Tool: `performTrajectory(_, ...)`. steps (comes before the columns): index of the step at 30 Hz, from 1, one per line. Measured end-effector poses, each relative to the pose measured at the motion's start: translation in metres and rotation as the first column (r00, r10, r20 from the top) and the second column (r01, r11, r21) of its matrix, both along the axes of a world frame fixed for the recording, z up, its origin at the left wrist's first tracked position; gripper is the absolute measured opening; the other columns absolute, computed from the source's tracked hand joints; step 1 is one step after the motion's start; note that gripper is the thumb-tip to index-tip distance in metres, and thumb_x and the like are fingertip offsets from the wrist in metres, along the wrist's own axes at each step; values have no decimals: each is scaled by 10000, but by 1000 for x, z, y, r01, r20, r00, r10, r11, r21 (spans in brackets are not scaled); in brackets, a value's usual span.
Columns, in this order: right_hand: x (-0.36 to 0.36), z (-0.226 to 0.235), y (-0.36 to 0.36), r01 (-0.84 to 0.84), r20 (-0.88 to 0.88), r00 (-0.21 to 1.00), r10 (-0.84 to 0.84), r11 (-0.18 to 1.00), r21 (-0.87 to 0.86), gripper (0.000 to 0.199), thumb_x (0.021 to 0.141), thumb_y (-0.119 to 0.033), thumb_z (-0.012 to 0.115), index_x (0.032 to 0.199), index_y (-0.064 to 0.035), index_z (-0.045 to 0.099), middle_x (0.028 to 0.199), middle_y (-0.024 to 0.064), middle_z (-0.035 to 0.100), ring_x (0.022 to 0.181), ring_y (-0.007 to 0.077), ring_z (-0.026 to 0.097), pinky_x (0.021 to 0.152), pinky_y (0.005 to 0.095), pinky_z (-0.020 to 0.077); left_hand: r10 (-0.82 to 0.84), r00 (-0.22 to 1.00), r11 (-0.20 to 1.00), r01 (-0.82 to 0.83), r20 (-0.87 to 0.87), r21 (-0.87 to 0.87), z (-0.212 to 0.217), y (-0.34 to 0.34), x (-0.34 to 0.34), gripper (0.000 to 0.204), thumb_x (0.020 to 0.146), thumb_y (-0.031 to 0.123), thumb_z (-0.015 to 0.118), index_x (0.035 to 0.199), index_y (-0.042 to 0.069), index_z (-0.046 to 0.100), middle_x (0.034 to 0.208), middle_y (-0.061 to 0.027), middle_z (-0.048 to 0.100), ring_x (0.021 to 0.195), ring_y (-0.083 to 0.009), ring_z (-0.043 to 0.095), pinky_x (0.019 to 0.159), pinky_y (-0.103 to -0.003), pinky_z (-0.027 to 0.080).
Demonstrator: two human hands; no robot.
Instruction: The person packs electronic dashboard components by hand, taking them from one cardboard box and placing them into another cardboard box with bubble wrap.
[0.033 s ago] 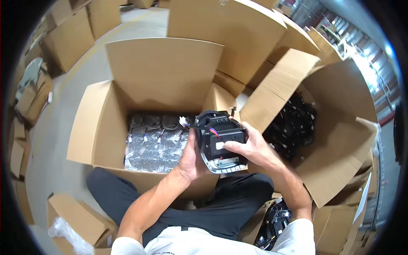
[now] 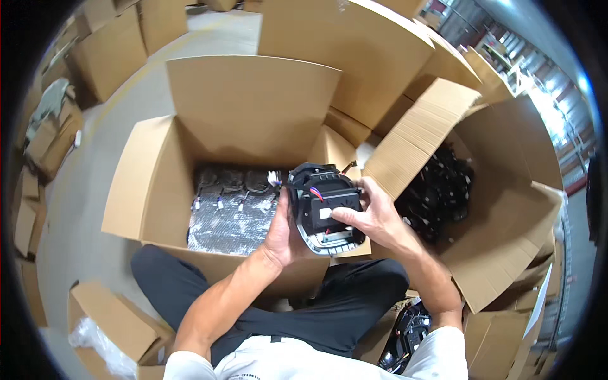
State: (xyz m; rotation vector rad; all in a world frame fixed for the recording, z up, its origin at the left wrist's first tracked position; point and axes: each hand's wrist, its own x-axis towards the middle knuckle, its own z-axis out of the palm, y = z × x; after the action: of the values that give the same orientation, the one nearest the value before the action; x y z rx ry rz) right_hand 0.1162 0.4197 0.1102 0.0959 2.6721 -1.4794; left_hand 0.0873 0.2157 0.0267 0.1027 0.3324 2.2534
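Between my hands, over the right side of an open cardboard box (image 2: 152,209), is a black plastic electronic unit (image 2: 335,201) with a grey ribbed rim, a small white label and red and blue wires. My left hand (image 2: 283,234) grips its left edge; its fingertips are hidden behind the unit. My right hand (image 2: 375,212) holds the right side, its thumb lying across the top by the label. A white connector (image 2: 273,178) on the unit's wires sticks out to the left. Inside the box, similar dark parts with hanging connectors lie along a silvery bubble-wrap layer (image 2: 228,221).
To the right, a large open carton (image 2: 500,209) holds a pile of black parts (image 2: 437,190). Another black unit (image 2: 408,332) lies by my right elbow. At lower left, a small carton (image 2: 114,316) contains clear plastic wrap (image 2: 104,347). Tall cartons (image 2: 345,50) stand behind.
The whole view has shifted slightly. The unit has moved a little to the left and tilted slightly in my hands; both hands keep their hold.
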Motion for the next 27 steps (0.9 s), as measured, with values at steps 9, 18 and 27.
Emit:
performTrajectory(9,-33,19,-91,-298,-447,396,802,573,763,818,620,-220,898,1366,-41,615,1516,217,495,1388,435,488,1133,546,433,216,946,971,-234,-242,-51,33,-130,-22,986,906,835,385,1554,92,408,1525,-107,522,1376,-249,532,1155,-430,445)
performTrajectory(18,-100,63,-180,-79,-870,114,480,877,474,351,841,-155,744,1099,57,634,1295,227,650,1321,430,543,1167,560,327,722,602,618,-783,-342,-72,74,-221,-110,678,975,588,628,1436,105,509,1379,-117,607,1235,-277,631,1037,-487,541)
performTrajectory(27,-195,-6,-213,-97,-98,978,-183,16,-995,285,979,-240,581,1131,-30,701,1159,112,741,1112,275,693,1003,467,553,349,665,78,-723,-660,-687,12,-270,-125,535,806,376,790,1079,-72,685,850,-65,674,734,-120,615,624,-282,487)
